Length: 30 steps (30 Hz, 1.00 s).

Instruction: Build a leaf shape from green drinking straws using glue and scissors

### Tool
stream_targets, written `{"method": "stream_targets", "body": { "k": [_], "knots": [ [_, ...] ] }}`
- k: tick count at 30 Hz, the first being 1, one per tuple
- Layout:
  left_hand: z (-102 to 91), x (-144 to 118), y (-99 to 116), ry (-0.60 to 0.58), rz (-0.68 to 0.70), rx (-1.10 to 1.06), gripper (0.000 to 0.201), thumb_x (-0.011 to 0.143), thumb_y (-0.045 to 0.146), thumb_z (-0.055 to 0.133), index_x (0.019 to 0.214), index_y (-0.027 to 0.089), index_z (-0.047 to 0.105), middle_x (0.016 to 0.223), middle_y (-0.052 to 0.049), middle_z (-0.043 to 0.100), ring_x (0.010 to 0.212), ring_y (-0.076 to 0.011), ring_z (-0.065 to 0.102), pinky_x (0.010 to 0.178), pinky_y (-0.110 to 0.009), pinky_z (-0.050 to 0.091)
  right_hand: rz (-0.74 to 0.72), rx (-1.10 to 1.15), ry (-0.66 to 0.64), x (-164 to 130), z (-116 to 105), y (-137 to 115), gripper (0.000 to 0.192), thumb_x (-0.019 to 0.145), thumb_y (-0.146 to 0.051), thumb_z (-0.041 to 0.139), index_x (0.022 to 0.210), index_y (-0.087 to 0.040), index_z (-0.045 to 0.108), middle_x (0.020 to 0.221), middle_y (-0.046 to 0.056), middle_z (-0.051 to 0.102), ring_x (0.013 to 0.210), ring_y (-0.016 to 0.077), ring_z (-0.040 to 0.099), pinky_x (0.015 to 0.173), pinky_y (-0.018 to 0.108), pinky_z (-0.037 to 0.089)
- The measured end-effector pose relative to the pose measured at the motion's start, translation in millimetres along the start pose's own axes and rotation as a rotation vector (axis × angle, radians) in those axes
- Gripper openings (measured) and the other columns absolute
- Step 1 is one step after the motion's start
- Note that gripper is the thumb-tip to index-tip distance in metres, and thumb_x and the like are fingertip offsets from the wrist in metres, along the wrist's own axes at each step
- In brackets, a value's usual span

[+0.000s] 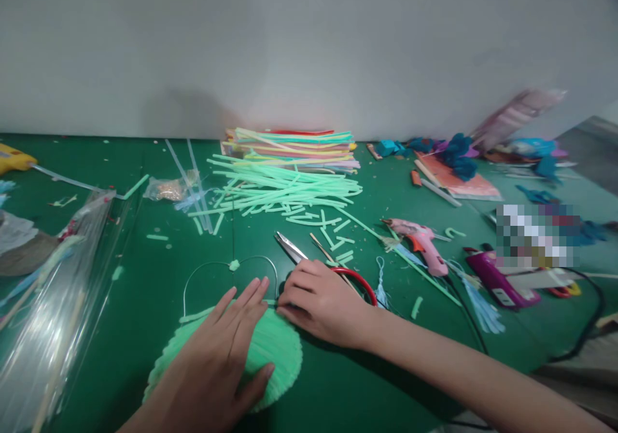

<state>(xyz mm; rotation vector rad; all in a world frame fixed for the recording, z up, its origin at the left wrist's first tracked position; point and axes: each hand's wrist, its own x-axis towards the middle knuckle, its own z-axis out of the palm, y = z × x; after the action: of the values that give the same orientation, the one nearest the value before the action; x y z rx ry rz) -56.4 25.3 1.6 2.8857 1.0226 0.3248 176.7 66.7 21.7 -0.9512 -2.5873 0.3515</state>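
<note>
Left hand (226, 356) lies flat, fingers spread, on the green straw disc (275, 349) near the bench's front edge; right hand (318, 301), fingers curled, pinches the disc's top edge beside the scissors (328, 262).

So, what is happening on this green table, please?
A person works on a light green fan-shaped piece made of straws. The left hand lies flat on it, and the right hand presses its upper edge, beside red-handled scissors. Loose green straws and a pink glue gun lie on the table behind.

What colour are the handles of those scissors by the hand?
Red, on the scissors; the head view shows them.
</note>
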Motion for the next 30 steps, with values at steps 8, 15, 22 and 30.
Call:
{"method": "stream_targets", "body": {
  "k": [8,15,22,30],
  "knots": [
    [0.4,2,0,-0.009,0.013,0.007,0.062,0.091,0.043,0.048,0.142,0.008,0.043,0.155,-0.017,0.033,0.142,-0.0307,0.032,0.115,-0.046,0.030,-0.026,0.088,-0.096,4,-6,-1,0.021,0.095,-0.025,0.047,0.088,-0.014,0.063,0.082,0.008,0.062,0.081,0.0196,0.050,0.080,0.034,0.043],
    [0.3,2,2,0.028,0.045,0.047,0.059,0.088,0.036,0.052,0.140,0.008,0.046,0.149,-0.017,0.044,0.140,-0.0300,0.037,0.112,-0.046,0.034,-0.034,0.114,-0.234,20,-14,4,0.015,0.092,-0.021,0.054,0.082,-0.013,0.064,0.079,0.007,0.062,0.080,0.0194,0.050,0.076,0.031,0.043],
    [3.3,3,7,0.065,0.016,0.077,0.055,0.090,0.036,0.051,0.136,0.005,0.049,0.145,-0.019,0.049,0.138,-0.0295,0.039,0.108,-0.045,0.038,-0.053,0.039,-0.415,40,-23,1,0.014,0.089,-0.020,0.059,0.080,-0.013,0.067,0.077,0.007,0.066,0.080,0.0199,0.052,0.076,0.032,0.042],
    [4.6,1,7,0.054,0.039,0.063,0.051,0.090,0.033,0.051,0.135,0.008,0.051,0.147,-0.019,0.046,0.140,-0.0345,0.034,0.109,-0.050,0.036,-0.070,0.083,-0.334,28,-25,4,0.017,0.090,-0.024,0.057,0.079,-0.016,0.067,0.075,0.004,0.064,0.080,0.0178,0.051,0.077,0.030,0.041]
  ]
}}
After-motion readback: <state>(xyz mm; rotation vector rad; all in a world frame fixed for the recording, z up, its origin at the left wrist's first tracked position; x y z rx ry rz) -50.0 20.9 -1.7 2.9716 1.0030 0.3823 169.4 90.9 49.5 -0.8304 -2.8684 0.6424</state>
